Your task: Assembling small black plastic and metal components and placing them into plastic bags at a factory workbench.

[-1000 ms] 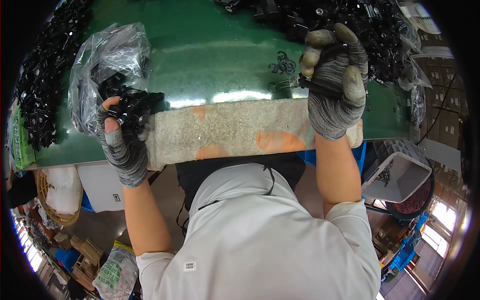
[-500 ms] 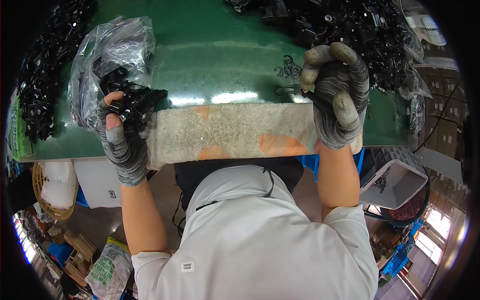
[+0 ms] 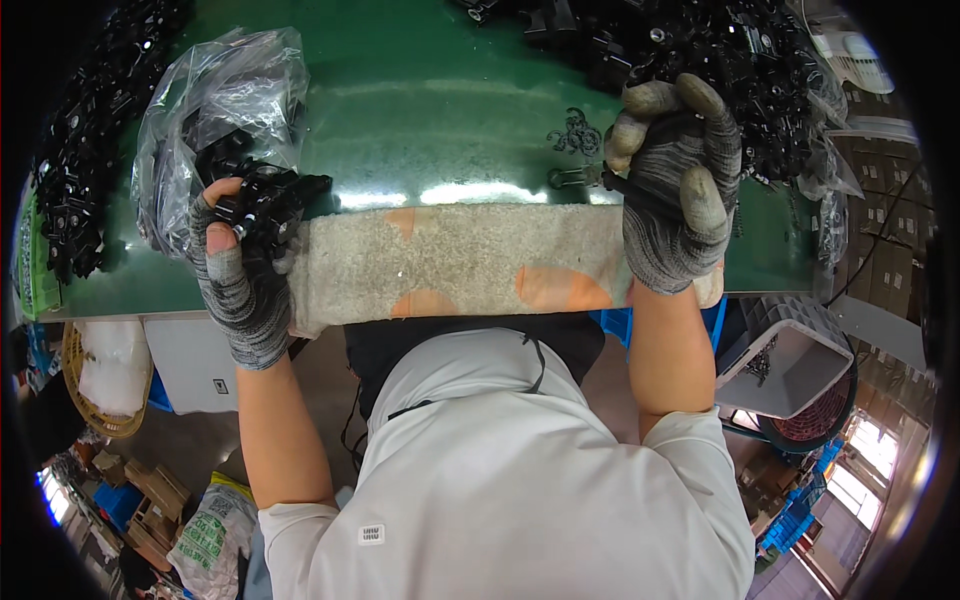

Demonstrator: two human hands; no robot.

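Observation:
My left hand (image 3: 245, 285), in a grey knit glove with bare tips on two fingers, is closed round a black molded part (image 3: 265, 205) with shiny metal bits. Its exact kind cannot be made out. A clear plastic bag (image 3: 240, 85) with more black pieces lies right behind that hand. My right hand (image 3: 682, 190), also gloved, rests palm up at the towel's right end. Its fingers curl loosely and the thumb stands apart, with nothing visible in the palm. Beside it lies a small tool (image 3: 575, 178) with a metal end; its dark handle runs to the hand's edge.
A worn beige towel (image 3: 460, 255) with orange patches covers the front edge of the green table (image 3: 430, 130). Small black curved pieces (image 3: 575, 132) lie near the right hand. Heaps of black parts (image 3: 110, 130) stand left and right (image 3: 720, 50). A grey crate (image 3: 790, 370) sits below right.
My right hand has shifted slightly upward and right, so more of the small tool shows. The left hand has moved a little to the left, still gripping the black part.

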